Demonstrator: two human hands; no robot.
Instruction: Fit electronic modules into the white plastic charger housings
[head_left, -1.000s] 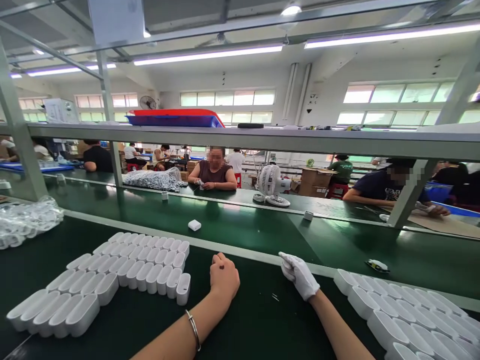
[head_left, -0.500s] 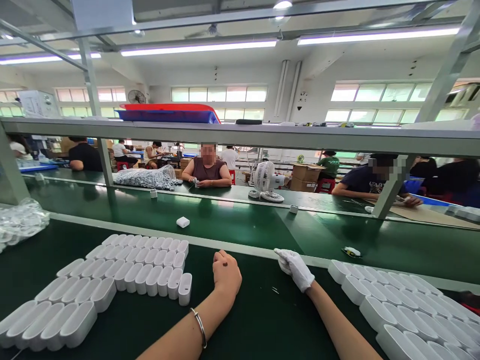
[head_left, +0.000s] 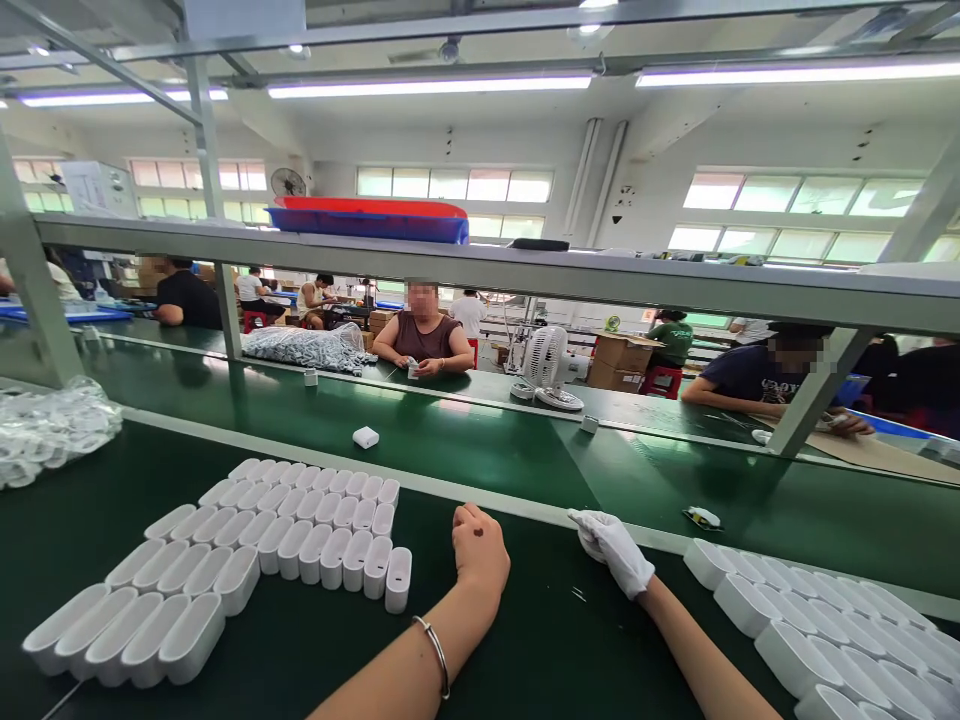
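Observation:
My left hand [head_left: 480,550] is bare, with a metal bangle [head_left: 433,655] on the wrist. Its fingers are curled in, and whatever they may hold is hidden. My right hand [head_left: 611,548], in a white glove, has thumb and fingers pressed together, pointing left; I cannot make out anything between them. Both hands hover near the light strip at the far edge of the dark green work surface [head_left: 540,650], apart from each other. Left of my left hand stand rows of white oval open cases [head_left: 281,545]. More such cases [head_left: 817,625] stand to the right of my right hand.
Beyond the strip, a green conveyor belt [head_left: 480,465] carries a white case [head_left: 365,438] and a small circuit piece [head_left: 703,518]. A clear bag of parts [head_left: 56,430] lies at left. A shelf [head_left: 480,268] crosses above. Co-workers sit opposite, near a white fan [head_left: 547,365].
The camera has turned slightly, so most of the scene sits farther right. My hands keep almost the same pose. The white case and circuit piece have moved left relative to the work surface.

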